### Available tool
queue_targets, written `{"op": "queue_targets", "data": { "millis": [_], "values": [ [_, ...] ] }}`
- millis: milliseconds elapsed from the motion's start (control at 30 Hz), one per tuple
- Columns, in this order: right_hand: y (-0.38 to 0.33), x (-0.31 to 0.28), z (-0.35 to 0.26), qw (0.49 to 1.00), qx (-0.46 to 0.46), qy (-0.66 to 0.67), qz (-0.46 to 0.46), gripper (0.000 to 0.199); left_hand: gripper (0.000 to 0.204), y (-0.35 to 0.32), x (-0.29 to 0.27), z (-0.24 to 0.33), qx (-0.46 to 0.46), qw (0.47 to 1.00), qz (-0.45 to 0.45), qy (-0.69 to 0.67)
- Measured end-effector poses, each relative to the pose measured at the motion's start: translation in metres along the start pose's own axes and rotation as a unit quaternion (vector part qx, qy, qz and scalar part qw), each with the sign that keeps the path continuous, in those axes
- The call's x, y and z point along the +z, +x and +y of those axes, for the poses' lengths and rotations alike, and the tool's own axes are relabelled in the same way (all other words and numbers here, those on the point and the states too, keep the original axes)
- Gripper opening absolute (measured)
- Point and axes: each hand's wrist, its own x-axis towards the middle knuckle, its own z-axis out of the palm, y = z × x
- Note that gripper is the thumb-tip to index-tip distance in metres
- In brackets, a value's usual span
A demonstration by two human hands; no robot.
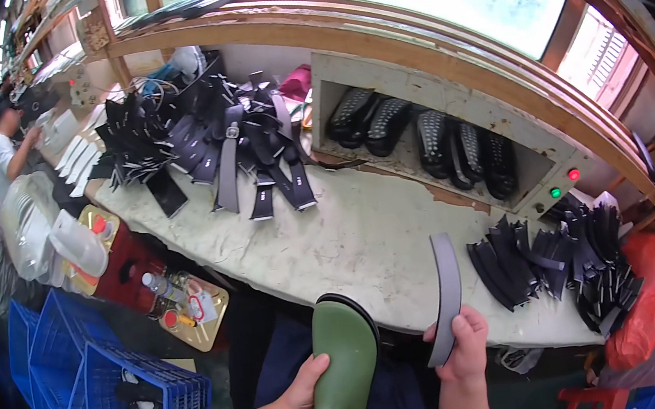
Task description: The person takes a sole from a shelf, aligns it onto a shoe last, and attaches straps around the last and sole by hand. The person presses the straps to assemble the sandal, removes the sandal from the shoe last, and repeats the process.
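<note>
My left hand [306, 389] grips a green shoe sole [342, 364] with a black rim, held upright over my lap in front of the worktable's near edge. My right hand [464, 345] pinches the lower end of a curved grey strap piece [443, 293], which stands up just right of the sole without touching it. Both hands are below the pale worktable [349, 239].
A heap of black straps [212, 141] lies at the table's far left, another pile [554, 257] at the right. Black soles sit in a conveyor opening [435, 145]. Blue crates [103, 383] stand on the floor at left. A person [6, 152] works farther back.
</note>
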Motion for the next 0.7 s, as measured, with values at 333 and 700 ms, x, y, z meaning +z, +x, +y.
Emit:
{"op": "queue_targets", "data": {
  "millis": [333, 700],
  "values": [
    [-0.046, 0.058, 0.049, 0.994, 0.003, -0.096, -0.045, 0.024, 0.064, 0.007, -0.024, -0.045, 0.093, 0.995, -0.02, -0.01],
    [-0.062, 0.064, 0.039, 0.962, 0.101, -0.253, -0.022, 0.05, 0.063, 0.021, -0.033, -0.051, 0.1, 0.995, -0.02, -0.021]
  ]
}}
